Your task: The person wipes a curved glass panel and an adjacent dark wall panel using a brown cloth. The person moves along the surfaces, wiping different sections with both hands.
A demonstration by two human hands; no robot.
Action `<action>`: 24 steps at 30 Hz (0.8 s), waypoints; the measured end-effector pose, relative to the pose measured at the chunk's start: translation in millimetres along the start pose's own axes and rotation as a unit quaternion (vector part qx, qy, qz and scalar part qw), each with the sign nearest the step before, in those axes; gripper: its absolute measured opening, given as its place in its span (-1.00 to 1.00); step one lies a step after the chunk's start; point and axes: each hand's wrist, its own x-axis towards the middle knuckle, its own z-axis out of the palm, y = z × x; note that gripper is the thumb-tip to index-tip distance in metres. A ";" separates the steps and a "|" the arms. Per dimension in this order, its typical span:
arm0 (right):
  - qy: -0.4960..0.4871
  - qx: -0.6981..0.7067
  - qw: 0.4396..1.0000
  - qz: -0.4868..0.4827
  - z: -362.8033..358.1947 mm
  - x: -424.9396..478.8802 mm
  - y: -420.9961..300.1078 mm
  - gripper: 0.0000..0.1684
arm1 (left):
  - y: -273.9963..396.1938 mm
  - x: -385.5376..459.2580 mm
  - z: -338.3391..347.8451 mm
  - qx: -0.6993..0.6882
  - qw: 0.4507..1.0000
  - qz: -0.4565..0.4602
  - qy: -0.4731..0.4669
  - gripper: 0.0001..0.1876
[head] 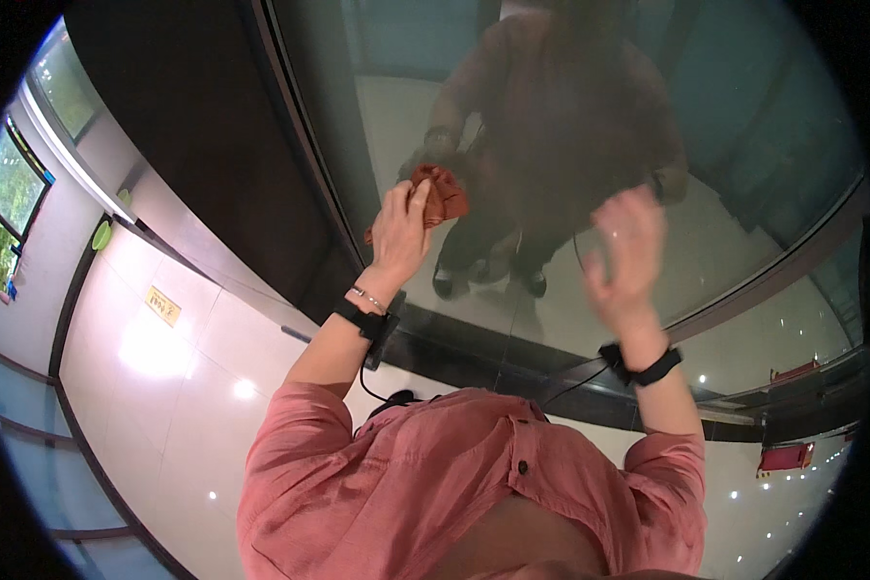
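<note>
My left hand grips a reddish-brown cloth at the lower left of a large dark glass panel. Cloth bunches out past my fingertips, and a corner of it shows by the wrist side. On the right, my right hand is raised in front of the same glass, blurred, with nothing in it and the thumb apart from the fingers. Whether it touches the pane I cannot tell. The glass mirrors my body, arms and shoes, and a hazy patch spreads over its middle.
A dark frame borders the glass on the left, beside a black panel. Pale glossy floor tiles bear a yellow sign. A green bowl-like object is by the left wall, below a window. A red object lies far right.
</note>
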 end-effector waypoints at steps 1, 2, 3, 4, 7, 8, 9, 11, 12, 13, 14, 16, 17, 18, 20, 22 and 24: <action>-0.112 0.089 0.990 0.006 11.3 -33.7 -17.2 -0.44 | -0.8 -7.4 -3.9 -0.020 0.999 -0.026 -0.024 -0.24; -0.249 0.172 0.949 0.085 19.4 -72.4 -39.0 -0.51 | -1.5 -16.0 -6.2 -0.038 0.997 -0.055 -0.047 -0.26; -0.388 0.287 0.858 0.175 34.4 -111.3 -48.1 -0.51 | -8.1 -18.9 -12.2 -0.050 0.997 -0.056 -0.011 -0.31; -0.495 0.360 0.757 0.228 44.7 -152.1 -49.9 -0.49 | -7.4 -21.6 -22.4 -0.064 0.994 -0.088 0.004 -0.33; -0.550 0.487 0.614 0.288 58.0 -290.6 -64.0 -0.45 | -9.1 -25.1 -71.3 -0.085 0.989 -0.116 0.046 -0.37; -0.574 0.466 0.582 0.338 46.0 -306.5 -78.1 -0.48 | -10.7 -30.3 -86.3 -0.080 0.989 -0.111 0.054 -0.38; -0.598 0.440 0.549 0.385 35.7 -313.2 -91.1 -0.51 | -13.2 -39.8 -104.8 -0.073 0.989 -0.116 0.060 -0.38; -0.541 0.435 0.597 0.403 22.4 -293.9 -100.0 -0.54 | -16.9 -54.6 -128.6 -0.072 0.988 -0.135 0.027 -0.46; -0.513 0.428 0.619 0.413 7.6 -271.4 -105.3 -0.55 | -18.5 -60.1 -140.7 -0.039 0.989 -0.140 0.015 -0.47; -0.487 0.421 0.639 0.421 -7.5 -249.5 -109.8 -0.56 | -20.6 -65.6 -150.9 -0.029 0.990 -0.140 0.012 -0.47; -0.461 0.416 0.657 0.428 -17.7 -232.9 -112.5 -0.57 | -20.9 -72.4 -158.0 -0.035 0.986 -0.161 0.024 -0.47; -0.452 0.431 0.638 0.451 -20.1 -242.4 -109.5 -0.62 | -19.8 -82.4 -174.1 -0.032 0.981 -0.192 0.028 -0.44; -0.478 0.436 0.611 0.457 -17.8 -255.4 -104.9 -0.62 | -19.2 -85.1 -181.3 -0.028 0.979 -0.197 0.035 -0.42; -0.501 0.428 0.596 0.459 -17.2 -254.9 -107.8 -0.62 | -18.1 -86.4 -187.0 -0.025 0.978 -0.202 0.040 -0.40; -0.546 0.402 0.586 0.444 -14.8 -241.4 -111.7 -0.63 | -8.0 -98.6 -195.7 -0.041 0.969 -0.242 0.019 -0.36; -0.585 0.381 0.577 0.424 -11.4 -219.3 -116.5 -0.63 | -8.3 -114.5 -206.5 0.024 0.970 -0.227 -0.082 -0.36; -0.616 0.371 0.566 0.403 -5.1 -204.1 -117.4 -0.63 | -7.6 -137.6 -216.1 0.102 0.951 -0.230 -0.182 -0.33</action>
